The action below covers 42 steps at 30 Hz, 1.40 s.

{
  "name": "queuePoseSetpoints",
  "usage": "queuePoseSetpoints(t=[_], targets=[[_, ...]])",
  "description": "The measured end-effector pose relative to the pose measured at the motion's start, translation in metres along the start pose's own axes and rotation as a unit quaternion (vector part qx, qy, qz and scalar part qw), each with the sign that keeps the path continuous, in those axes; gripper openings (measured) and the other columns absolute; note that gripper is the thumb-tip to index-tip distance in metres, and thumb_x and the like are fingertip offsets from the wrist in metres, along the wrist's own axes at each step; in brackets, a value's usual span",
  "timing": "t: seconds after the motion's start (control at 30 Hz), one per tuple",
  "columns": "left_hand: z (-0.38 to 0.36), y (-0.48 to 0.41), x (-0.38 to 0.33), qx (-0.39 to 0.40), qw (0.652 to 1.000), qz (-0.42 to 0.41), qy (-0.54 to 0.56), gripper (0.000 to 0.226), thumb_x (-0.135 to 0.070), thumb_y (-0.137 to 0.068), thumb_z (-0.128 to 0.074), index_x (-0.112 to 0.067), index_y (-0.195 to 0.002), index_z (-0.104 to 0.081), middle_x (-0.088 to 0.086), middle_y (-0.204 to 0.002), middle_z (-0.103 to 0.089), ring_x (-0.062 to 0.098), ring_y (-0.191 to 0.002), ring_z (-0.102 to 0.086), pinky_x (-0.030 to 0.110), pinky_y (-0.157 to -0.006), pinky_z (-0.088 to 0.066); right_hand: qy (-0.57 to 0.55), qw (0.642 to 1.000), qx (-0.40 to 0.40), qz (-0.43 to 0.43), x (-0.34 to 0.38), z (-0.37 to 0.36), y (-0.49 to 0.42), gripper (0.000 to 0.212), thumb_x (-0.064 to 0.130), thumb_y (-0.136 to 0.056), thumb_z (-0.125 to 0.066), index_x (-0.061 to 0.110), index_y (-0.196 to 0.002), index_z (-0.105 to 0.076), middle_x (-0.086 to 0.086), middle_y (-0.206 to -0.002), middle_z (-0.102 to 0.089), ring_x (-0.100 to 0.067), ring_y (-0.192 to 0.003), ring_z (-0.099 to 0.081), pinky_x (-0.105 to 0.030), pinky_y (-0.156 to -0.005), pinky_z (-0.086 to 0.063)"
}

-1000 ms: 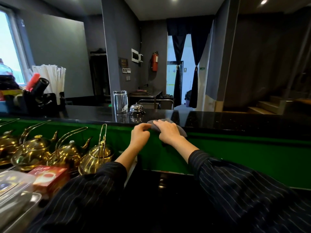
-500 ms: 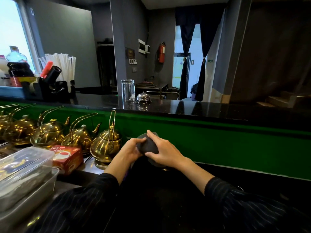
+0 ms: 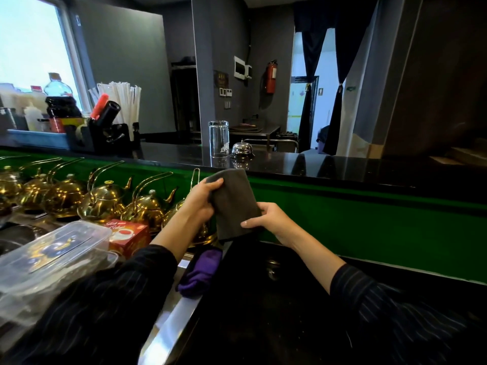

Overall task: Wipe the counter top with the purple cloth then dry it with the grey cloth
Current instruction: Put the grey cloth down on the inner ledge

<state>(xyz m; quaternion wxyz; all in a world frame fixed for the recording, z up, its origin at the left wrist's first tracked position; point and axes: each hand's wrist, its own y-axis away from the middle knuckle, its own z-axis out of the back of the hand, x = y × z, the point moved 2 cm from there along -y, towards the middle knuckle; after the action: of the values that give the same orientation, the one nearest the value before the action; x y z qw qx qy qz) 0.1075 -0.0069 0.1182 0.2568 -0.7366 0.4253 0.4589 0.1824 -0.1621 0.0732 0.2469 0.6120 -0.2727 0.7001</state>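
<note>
You hold the folded dark grey cloth [image 3: 233,201] up in front of you with both hands, off the glossy black stone counter [image 3: 342,167], in front of the green panel [image 3: 369,219] under the counter's edge. Your left hand [image 3: 203,198] grips the cloth's upper left edge, thumb on its front face and the other fingers curled behind it. Your right hand [image 3: 271,219] pinches the lower right corner, its fingers [image 3: 250,223] wrapped over the front of the fabric. The crumpled purple cloth [image 3: 201,272] lies lower down on a steel-edged ledge, below the grey cloth and just beside your left forearm, and neither hand touches it. On the counter beyond the grey cloth an upturned clear drinking glass [image 3: 218,138] stands just beside a small chrome service bell [image 3: 242,149]. To your left a row of brass teapots [image 3: 105,198] lines the lower shelf, with a red tea box [image 3: 129,233] and a clear plastic lidded container [image 3: 52,248] nearer you
</note>
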Motion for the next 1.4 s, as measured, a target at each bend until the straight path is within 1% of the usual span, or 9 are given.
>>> queuePoseSetpoints(t=[0.17, 0.3, 0.43, 0.53, 0.7, 0.83, 1.07, 1.23, 1.4], targets=[[0.0, -0.017, -0.015, -0.036, 0.996, 0.01, 0.075, 0.024, -0.006, -0.091, -0.053, -0.006, -0.116, -0.056, 0.012, -0.103, -0.065, 0.024, -0.092, -0.064, 0.036, -0.075, -0.053, -0.125, 0.992, -0.001, -0.027, 0.018, 0.002, -0.01, 0.027, -0.002, -0.077, -0.071, 0.013, -0.098, -0.069, -0.005, -0.092, -0.069, -0.025, -0.094, -0.062, -0.04, -0.074, -0.049], [-0.004, -0.031, -0.023, -0.074, 0.993, -0.002, 0.097, 0.016, -0.003, -0.091, -0.053, -0.004, -0.107, -0.058, 0.014, -0.099, -0.065, 0.025, -0.088, -0.064, 0.037, -0.076, -0.052, -0.213, 0.976, 0.021, -0.031, 0.032, -0.002, -0.02, 0.032, -0.005, -0.082, -0.064, 0.007, -0.112, -0.063, -0.011, -0.098, -0.067, -0.029, -0.097, -0.062, -0.054, -0.082, -0.053], [0.002, -0.056, -0.041, -0.082, 0.996, -0.029, -0.014, 0.034, 0.005, -0.08, -0.062, -0.002, -0.113, -0.062, 0.018, -0.111, -0.066, 0.034, -0.104, -0.063, 0.041, -0.078, -0.054, -0.147, 0.987, -0.047, -0.044, 0.048, 0.004, -0.043, 0.041, -0.018, -0.076, -0.061, -0.001, -0.114, -0.062, -0.015, -0.095, -0.067, -0.029, -0.086, -0.065, -0.044, -0.067, -0.059], [0.01, -0.074, -0.055, -0.1, 0.98, -0.052, -0.161, 0.021, 0.011, -0.073, -0.066, -0.003, -0.089, -0.067, 0.015, -0.092, -0.067, 0.03, -0.09, -0.063, 0.04, -0.076, -0.055, -0.071, 0.99, -0.12, -0.037, 0.059, 0.018, -0.068, 0.041, -0.02, -0.075, -0.062, -0.007, -0.114, -0.061, -0.019, -0.101, -0.065, -0.032, -0.095, -0.064, -0.046, -0.074, -0.057], [0.017, -0.117, -0.076, -0.154, 0.914, -0.128, -0.354, 0.014, -0.001, -0.07, -0.076, -0.008, -0.082, -0.07, 0.013, -0.093, -0.069, 0.026, -0.091, -0.065, 0.041, -0.081, -0.057, 0.066, 0.974, -0.216, 0.019, 0.08, 0.029, -0.125, 0.026, -0.005, -0.071, -0.075, 0.011, -0.086, -0.062, -0.014, -0.099, -0.066, -0.031, -0.099, -0.065, -0.047, -0.079, -0.059], [0.017, -0.15, -0.082, -0.187, 0.858, -0.16, -0.451, 0.014, -0.007, -0.073, -0.074, -0.009, -0.086, -0.068, 0.011, -0.092, -0.067, 0.025, -0.088, -0.065, 0.04, -0.08, -0.058, 0.181, 0.951, -0.244, 0.053, 0.091, 0.025, -0.165, 0.033, 0.002, -0.078, -0.074, 0.005, -0.107, -0.057, -0.014, -0.111, -0.061, -0.026, -0.099, -0.058, -0.029, -0.072, -0.043], [0.019, -0.192, -0.065, -0.097, 0.753, -0.236, -0.606, 0.046, 0.004, -0.079, -0.047, -0.018, -0.119, -0.055, 0.019, -0.105, -0.065, 0.034, -0.093, -0.061, 0.037, -0.075, -0.051, 0.31, 0.914, -0.257, 0.048, 0.076, 0.028, -0.217, 0.039, -0.003, -0.088, -0.059, 0.005, -0.123, -0.044, -0.019, -0.123, -0.054, -0.032, -0.104, -0.055, -0.039, -0.083, -0.047], [0.015, -0.197, -0.057, -0.044, 0.61, -0.124, -0.782, 0.049, -0.01, -0.092, -0.035, -0.031, -0.135, -0.047, 0.014, -0.134, -0.051, 0.036, -0.128, -0.035, 0.05, -0.102, -0.034, 0.483, 0.849, -0.213, -0.006, 0.065, 0.032, -0.226, 0.025, 0.014, -0.099, -0.046, 0.007, -0.119, -0.058, -0.016, -0.125, -0.058, -0.036, -0.127, -0.041, -0.039, -0.093, -0.038], [0.001, -0.182, -0.062, -0.059, 0.545, -0.072, -0.833, 0.04, -0.015, -0.092, -0.036, -0.018, -0.129, -0.05, 0.014, -0.138, -0.046, 0.035, -0.133, -0.028, 0.055, -0.106, -0.022, 0.588, 0.796, -0.132, -0.057, 0.062, 0.045, -0.207, 0.046, 0.035, -0.103, -0.026, 0.01, -0.127, -0.057, -0.014, -0.136, -0.054, -0.034, -0.132, -0.036, -0.045, -0.103, -0.03]])
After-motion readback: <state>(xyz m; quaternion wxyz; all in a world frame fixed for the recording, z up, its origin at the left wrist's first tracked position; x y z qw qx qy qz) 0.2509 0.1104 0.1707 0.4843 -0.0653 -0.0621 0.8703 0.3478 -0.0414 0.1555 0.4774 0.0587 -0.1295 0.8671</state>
